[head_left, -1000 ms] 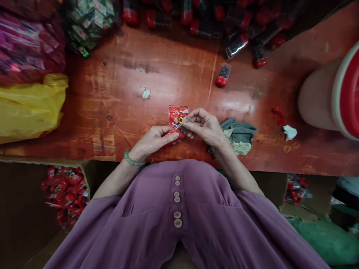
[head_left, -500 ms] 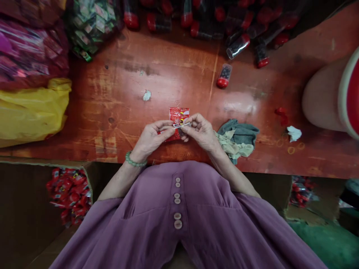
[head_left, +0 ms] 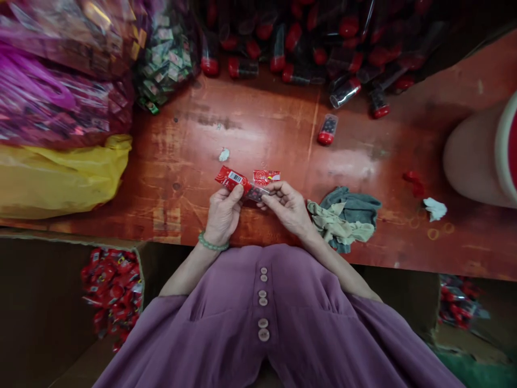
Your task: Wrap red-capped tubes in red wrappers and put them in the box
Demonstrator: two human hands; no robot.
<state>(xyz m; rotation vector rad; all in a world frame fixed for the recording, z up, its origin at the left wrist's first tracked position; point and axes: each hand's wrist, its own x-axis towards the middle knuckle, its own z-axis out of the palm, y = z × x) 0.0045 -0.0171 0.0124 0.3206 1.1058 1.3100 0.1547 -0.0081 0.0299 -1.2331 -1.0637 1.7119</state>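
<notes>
My left hand (head_left: 223, 215), with a green bead bracelet at the wrist, grips a small red printed packet (head_left: 230, 175) with a white barcode label. The packet's clear right part shows dark round pieces inside. My right hand (head_left: 290, 209) pinches that clear end between thumb and fingers; the fingertips partly cover it. Just behind the packet, a second red printed packet or card (head_left: 265, 175) lies on the table, partly hidden by the hands. Right of my right hand is a crumpled heap of grey and pale cloth (head_left: 343, 215).
Red-capped clear tubes (head_left: 278, 48) crowd the back; one tube (head_left: 328, 129) lies nearer. Filled bags, including a yellow bag (head_left: 64, 178), stand at left. A pale bucket (head_left: 476, 156) is at right. Below the table edge, a cardboard box (head_left: 139, 275) holds red items.
The packet has been turned so its red barcode side shows at left. My left hand has rotated more upright around it. The whole view has shifted slightly, with things appearing lower and further right.
</notes>
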